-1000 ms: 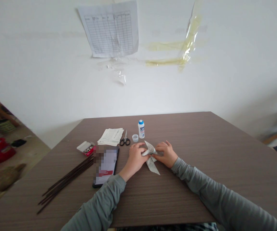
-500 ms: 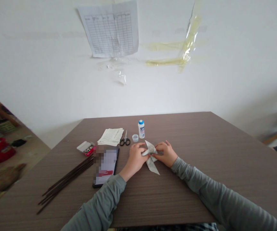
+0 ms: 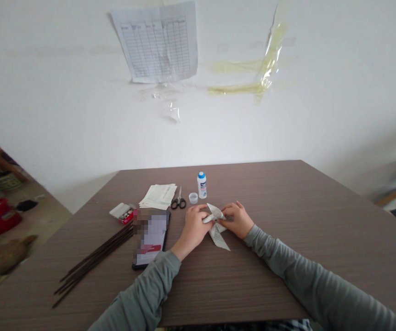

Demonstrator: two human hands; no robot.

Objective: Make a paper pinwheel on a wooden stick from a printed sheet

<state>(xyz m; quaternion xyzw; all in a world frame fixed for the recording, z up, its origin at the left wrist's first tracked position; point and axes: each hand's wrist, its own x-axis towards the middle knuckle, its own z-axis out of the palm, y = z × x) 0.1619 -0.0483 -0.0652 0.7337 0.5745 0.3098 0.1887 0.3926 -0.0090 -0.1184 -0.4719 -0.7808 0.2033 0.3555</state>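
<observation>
**Both hands pinch a folded paper shape at mid-table**

Taking the glue bottle (image 3: 201, 184) as the landmark and going left to right: far to its left and nearer the person lies a bundle of dark sticks (image 3: 94, 258), then a small red-and-white box (image 3: 123, 212), then a phone (image 3: 151, 237) lying flat. Just left of the bottle sit a stack of paper sheets (image 3: 159, 195), scissors (image 3: 178, 199) and a small white cap (image 3: 193, 197).

Directly in front of the bottle, the left hand (image 3: 194, 228) and the right hand (image 3: 236, 219) close on a folded paper shape (image 3: 216, 225) from either side, fingers curled and pinching its upper part. It lies between the hands, equally near to both; its long axis runs from the bottle toward the person, its point slanting slightly right and resting on the table (image 3: 287, 257).

Right of the hands the table is bare out to its edge; the near edge lies well clear.
</observation>
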